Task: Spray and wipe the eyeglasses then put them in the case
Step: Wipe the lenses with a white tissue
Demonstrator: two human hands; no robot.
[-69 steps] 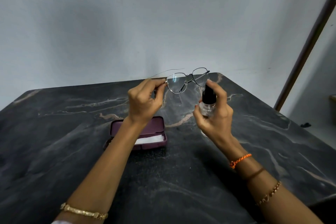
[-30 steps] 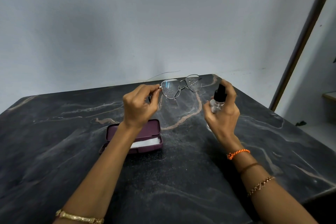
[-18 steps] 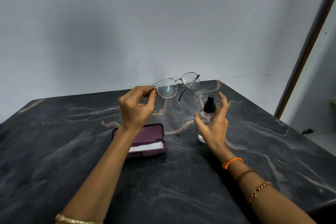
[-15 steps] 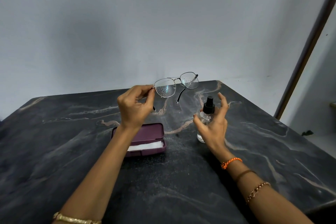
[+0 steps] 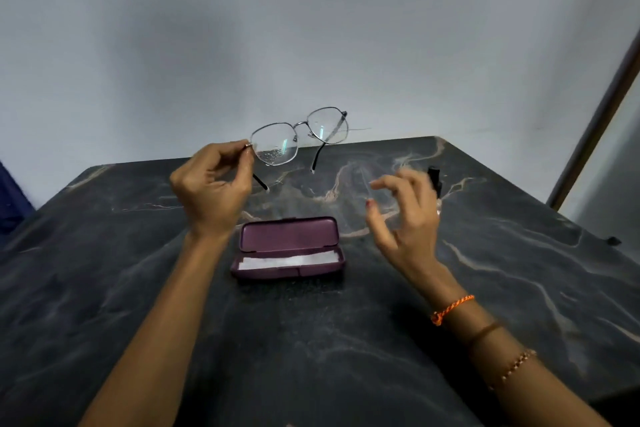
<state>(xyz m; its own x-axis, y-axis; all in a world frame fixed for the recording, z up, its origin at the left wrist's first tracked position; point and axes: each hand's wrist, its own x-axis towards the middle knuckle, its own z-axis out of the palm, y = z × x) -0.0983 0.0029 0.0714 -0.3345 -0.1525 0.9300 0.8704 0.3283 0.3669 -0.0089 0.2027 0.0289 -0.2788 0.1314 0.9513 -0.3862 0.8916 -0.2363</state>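
My left hand (image 5: 211, 189) pinches the left hinge of thin metal-framed eyeglasses (image 5: 300, 139) and holds them up above the far part of the table, droplets showing on the nearer lens. My right hand (image 5: 403, 218) hovers with fingers spread and nothing in it. Just behind it stands the small spray bottle (image 5: 435, 180) with a black cap, mostly hidden by the fingers. An open maroon glasses case (image 5: 289, 248) lies on the table between my forearms, with a white cloth (image 5: 287, 262) folded in its lower half.
The dark marbled table (image 5: 311, 340) reaches a pale wall behind. A brown door frame (image 5: 595, 121) rises at the right, past the table's right edge. Something dark blue shows at the far left edge.
My right hand has let go of the spray bottle, which now stands on the table behind it, and has drifted left. My left hand lifted the glasses slightly.
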